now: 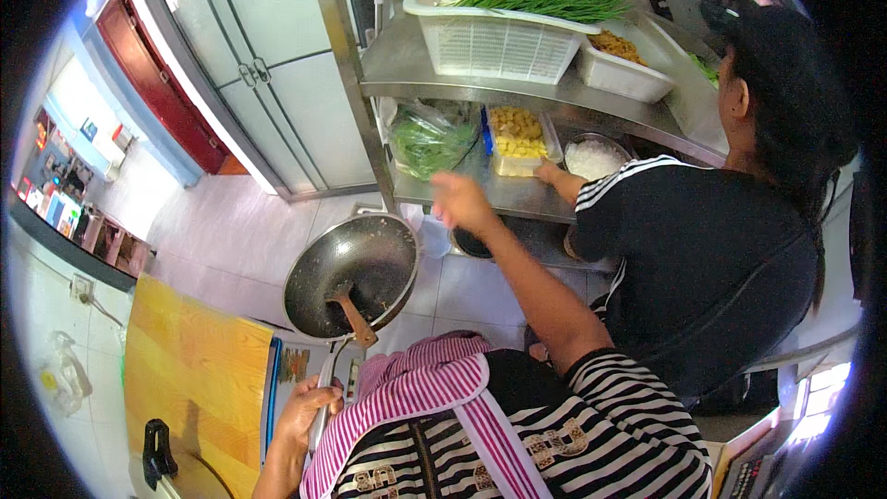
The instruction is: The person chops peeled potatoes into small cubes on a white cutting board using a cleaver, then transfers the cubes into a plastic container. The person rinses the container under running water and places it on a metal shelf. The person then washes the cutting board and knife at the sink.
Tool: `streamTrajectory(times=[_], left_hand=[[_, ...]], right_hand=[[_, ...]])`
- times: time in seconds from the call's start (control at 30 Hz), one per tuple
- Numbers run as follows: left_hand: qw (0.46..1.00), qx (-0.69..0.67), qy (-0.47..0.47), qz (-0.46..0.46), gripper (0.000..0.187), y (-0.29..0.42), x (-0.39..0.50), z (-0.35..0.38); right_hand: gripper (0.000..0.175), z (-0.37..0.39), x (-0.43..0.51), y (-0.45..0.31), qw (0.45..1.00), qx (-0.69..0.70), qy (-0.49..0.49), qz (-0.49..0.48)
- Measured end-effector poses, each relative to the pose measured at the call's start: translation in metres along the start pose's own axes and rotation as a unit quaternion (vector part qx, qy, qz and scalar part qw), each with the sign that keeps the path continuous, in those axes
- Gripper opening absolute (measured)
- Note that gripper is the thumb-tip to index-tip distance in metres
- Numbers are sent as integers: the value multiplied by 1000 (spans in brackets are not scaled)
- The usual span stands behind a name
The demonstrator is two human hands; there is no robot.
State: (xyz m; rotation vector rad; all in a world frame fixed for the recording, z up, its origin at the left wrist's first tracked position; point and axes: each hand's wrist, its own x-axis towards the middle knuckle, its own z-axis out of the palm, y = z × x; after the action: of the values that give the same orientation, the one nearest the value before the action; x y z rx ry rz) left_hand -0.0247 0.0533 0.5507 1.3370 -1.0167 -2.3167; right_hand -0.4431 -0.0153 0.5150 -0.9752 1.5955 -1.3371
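Note:
My left hand is closed around the handle of a dark wok, whose inside shows small food bits. A wooden spatula leans in the wok with its handle over the near rim. My right hand is raised in front of the steel shelving, blurred, holding nothing that I can see; a finger seems extended. Behind it, on the lower shelf, are a bag of greens in clear plastic and a plastic container of yellow cubed food. A co-worker's hand touches that container's near edge.
A co-worker in black stands at right, close to my right arm. The steel shelf bears a white basket of green stalks. A bowl of white food sits below. At left are a wooden board and a black-handled lid or pot.

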Motion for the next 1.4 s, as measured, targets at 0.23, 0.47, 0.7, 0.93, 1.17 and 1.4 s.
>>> streamTrajectory(times=[0.23,0.47,0.7,0.93,1.17,1.4], left_hand=[[998,36,-32,-28,7,-5,30,-22],[995,48,-39,-73,12,0,73,-30],[988,72,-104,-93,9,14,110,-20],[975,103,-168,-106,7,30,125,-19],[965,179,-169,-88,9,41,126,-11],[959,213,-173,-68,9,43,146,17]], right_hand=[[26,32,-80,62,970,-115,-179,113],[27,41,-139,79,945,-58,-171,272],[37,84,-143,111,937,-204,-273,70],[39,64,-165,121,945,-242,-197,101],[46,85,-152,102,936,-125,-282,171],[51,131,-124,80,892,251,-212,312]])
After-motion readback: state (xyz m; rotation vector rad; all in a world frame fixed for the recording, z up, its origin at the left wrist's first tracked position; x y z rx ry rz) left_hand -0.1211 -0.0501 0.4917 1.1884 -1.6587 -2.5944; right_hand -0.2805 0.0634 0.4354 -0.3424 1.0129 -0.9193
